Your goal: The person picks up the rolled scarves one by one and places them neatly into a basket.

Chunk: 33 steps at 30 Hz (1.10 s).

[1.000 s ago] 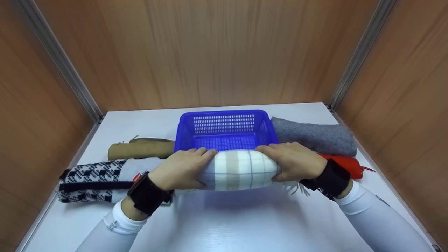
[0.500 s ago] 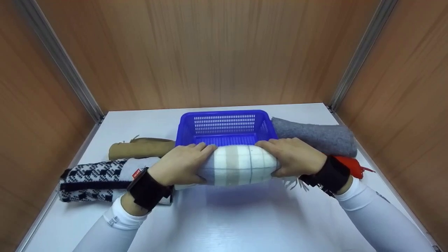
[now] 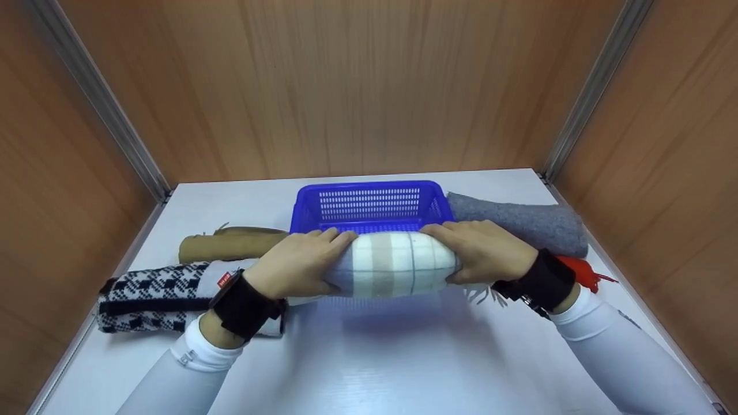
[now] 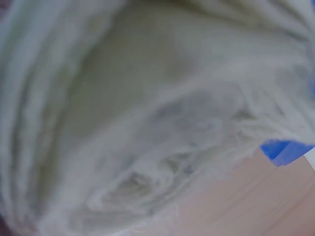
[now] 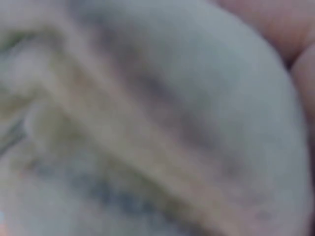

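A rolled plaid scarf (image 3: 398,264) in white, beige and grey lies crosswise between my two hands, in front of the blue basket's near side. My left hand (image 3: 302,262) grips its left end, thumb on the near side and fingers over the top. At the other end my right hand (image 3: 487,249) holds it the same way, with pale fringe (image 3: 484,295) hanging below. The blue plastic basket (image 3: 369,193) stands behind, its near wall mostly hidden by the scarf. In the left wrist view the layered end of the roll (image 4: 147,172) fills most of the picture; the right wrist view is blurred.
To the left lie a tan rolled scarf (image 3: 225,246) and a black-and-white patterned roll (image 3: 155,300) with a red label. On the right are a grey roll (image 3: 519,227) and a red one (image 3: 582,274). Wooden panels (image 3: 369,86) enclose the white table (image 3: 369,374).
Both hands have moved the plaid scarf slightly away from me and up in the head view, so it covers more of the basket's near side. The other rolls and the basket stay in place.
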### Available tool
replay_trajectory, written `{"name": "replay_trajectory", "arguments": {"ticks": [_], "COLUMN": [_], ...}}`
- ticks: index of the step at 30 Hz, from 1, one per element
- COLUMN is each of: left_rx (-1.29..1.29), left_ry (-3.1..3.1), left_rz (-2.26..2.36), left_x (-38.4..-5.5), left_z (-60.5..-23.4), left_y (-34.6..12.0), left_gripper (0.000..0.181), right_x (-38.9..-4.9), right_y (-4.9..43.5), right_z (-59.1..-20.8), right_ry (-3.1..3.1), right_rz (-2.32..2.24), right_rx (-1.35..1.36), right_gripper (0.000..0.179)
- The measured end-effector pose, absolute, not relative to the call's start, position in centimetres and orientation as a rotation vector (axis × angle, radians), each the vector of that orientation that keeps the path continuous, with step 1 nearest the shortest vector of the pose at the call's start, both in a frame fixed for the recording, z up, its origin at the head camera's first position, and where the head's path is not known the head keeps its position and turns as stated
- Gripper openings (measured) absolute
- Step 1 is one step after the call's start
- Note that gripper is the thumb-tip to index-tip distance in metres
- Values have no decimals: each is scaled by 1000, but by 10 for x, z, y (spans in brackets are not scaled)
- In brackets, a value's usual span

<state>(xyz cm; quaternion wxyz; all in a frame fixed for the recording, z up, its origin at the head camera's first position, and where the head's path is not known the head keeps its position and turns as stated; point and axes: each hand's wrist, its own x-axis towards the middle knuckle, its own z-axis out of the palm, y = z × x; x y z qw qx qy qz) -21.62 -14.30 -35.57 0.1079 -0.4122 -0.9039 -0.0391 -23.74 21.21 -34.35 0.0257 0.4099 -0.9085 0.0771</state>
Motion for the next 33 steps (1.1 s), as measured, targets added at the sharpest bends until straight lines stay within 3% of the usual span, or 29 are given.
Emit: {"name": "replay_trajectory", "arguments": {"ticks": [33], "left_rx": [-1172], "left_ry": [-2672], "left_rz": [-110], "left_x": [-232], "left_z": [-341], "left_y": [-145], "left_gripper": [89], "right_x": [-259], "right_y": [208], "right_z": [-330], "right_ry": [-2738], "right_rz": [221], "right_rx": [1272], "right_gripper": [89]}}
